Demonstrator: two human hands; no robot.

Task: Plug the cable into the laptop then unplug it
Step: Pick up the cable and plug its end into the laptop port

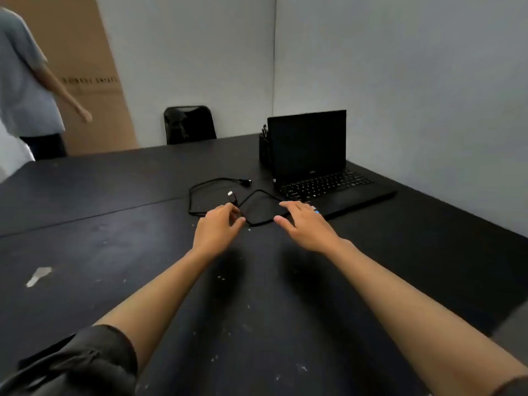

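Note:
An open black laptop [320,167] stands on the black table [114,252] at the right, screen dark. A black cable [197,192] lies looped to its left, one plug [245,182] resting free on the table. My left hand [218,227] pinches the cable just behind its other plug [232,196], which sticks up with a silver tip. My right hand [305,224] rests, fingers spread, on the laptop's near left corner, beside its side ports. The cable passes under my right fingers.
A black chair [190,125] stands behind the table's far edge. A dark holder [265,147] sits behind the laptop's left side. A person in a grey shirt [25,81] stands at the far left before a cardboard panel. White walls close the corner.

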